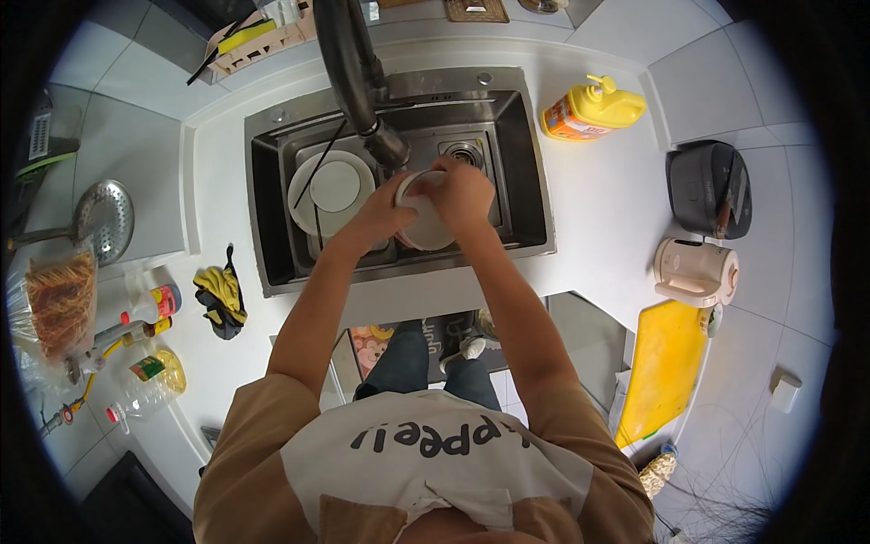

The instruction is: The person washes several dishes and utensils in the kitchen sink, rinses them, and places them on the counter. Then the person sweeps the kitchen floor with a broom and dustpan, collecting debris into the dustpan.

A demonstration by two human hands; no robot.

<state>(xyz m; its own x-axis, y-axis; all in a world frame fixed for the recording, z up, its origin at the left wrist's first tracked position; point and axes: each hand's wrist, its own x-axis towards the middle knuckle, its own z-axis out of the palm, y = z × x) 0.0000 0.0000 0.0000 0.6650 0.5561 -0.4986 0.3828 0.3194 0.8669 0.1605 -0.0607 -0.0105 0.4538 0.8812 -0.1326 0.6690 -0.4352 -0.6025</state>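
My left hand [376, 220] and my right hand [464, 198] both grip a white bowl [430, 230] over the sink [510, 131], just below the dark faucet [355, 86]. My left fingers close on the bowl's left side. The right hand curls over its rim, with some fingertips reaching inside and partly hidden. To the left of the bowl, a small white dish [335, 188] rests on a larger white plate [365, 181] in the sink. A thin dark stick [319, 165] lies slanted across the plate's left side. Whether water is running, I cannot tell.
A yellow jug with a pump [594, 111] stands right of the sink. Farther right are a black appliance [702, 190], a cream kettle [693, 270] and a yellow cutting board [666, 363]. Yellow-black gloves [220, 295] and an oil bottle [154, 385] sit at the left.
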